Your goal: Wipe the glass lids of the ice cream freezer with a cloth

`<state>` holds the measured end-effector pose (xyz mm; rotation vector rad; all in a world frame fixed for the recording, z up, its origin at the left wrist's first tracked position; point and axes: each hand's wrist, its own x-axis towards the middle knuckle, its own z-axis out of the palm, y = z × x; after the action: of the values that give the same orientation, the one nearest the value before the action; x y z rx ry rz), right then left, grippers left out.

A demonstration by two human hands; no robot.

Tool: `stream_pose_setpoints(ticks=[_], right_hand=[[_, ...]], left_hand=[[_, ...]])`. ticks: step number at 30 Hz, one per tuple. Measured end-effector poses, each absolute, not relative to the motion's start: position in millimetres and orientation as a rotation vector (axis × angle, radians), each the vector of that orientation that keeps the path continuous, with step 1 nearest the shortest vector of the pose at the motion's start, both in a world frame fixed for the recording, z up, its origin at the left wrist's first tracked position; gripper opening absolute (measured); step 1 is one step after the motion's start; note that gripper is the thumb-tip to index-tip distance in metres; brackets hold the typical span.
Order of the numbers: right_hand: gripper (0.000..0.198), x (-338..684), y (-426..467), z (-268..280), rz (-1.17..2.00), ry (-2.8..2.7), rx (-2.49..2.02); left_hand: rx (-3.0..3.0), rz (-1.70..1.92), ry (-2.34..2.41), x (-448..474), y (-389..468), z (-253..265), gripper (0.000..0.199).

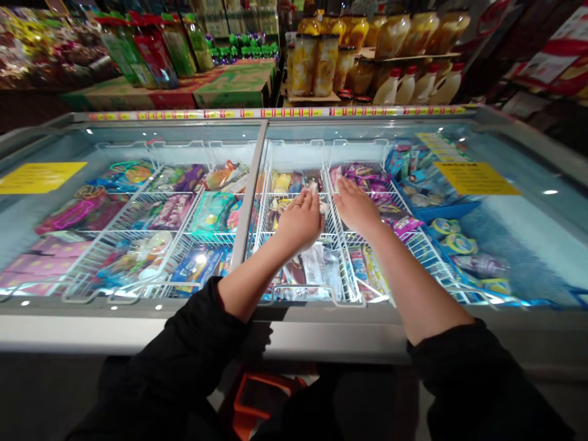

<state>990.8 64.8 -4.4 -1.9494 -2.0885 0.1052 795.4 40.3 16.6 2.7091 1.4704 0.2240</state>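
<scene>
My left hand [301,220], with a ring on one finger, lies flat with its fingers together over the sliding glass lid of a chest freezer [316,334]. Beside it, my right hand [356,207] is stretched out flat over the same lid, a small gap between the two. Neither hand visibly grips anything; whether both palms touch the glass I cannot tell. Below the lid, white wire baskets [342,263] hold wrapped ice creams. Purple packets [362,171] show past my right fingertips, and white-wrapped bars [319,269] lie under my left wrist.
A metal lid frame [250,202] runs front to back, left of my hands. Yellow notices [478,177] are on the glass. Behind the freezer stand fruit jars [326,64], white jugs [425,82] and drink bottles [154,52]. An orange object [257,398] is below, near my legs.
</scene>
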Motion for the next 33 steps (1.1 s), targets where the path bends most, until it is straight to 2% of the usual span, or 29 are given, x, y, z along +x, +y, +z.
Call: stream_pose_setpoints(ticks=[3,7,11,19,24,29,31,33], right_hand=[[0.067,993,65,-6,0.087,-2.1,-1.938],[0.067,994,65,-6,0.063,-2.106,-1.951],[0.066,993,64,-5,0.049,-2.108,-1.941],[0.065,988,56,0,0.098,-2.103,-1.761],[0.07,975,49,6,0.282,-1.949,-1.647],[0.072,970,47,10,0.398,-1.876,-1.586],[0.074,967,44,13,0.366,-1.92,-1.527],[0.074,960,39,16,0.298,-2.009,-1.463]], left_hand=[[2.719,0.191,1.401,812,60,22,0.064],[2.537,0.246,1.706,803,81,28,0.065],[2.486,0.279,1.843,796,57,25,0.064],[2.736,0.385,1.415,819,53,16,0.062],[2.734,0.466,1.35,804,56,20,0.076],[2.735,0.426,1.419,777,42,36,0.078],[2.739,0.421,1.421,762,39,38,0.073],[2.764,0.4,1.398,748,39,37,0.061]])
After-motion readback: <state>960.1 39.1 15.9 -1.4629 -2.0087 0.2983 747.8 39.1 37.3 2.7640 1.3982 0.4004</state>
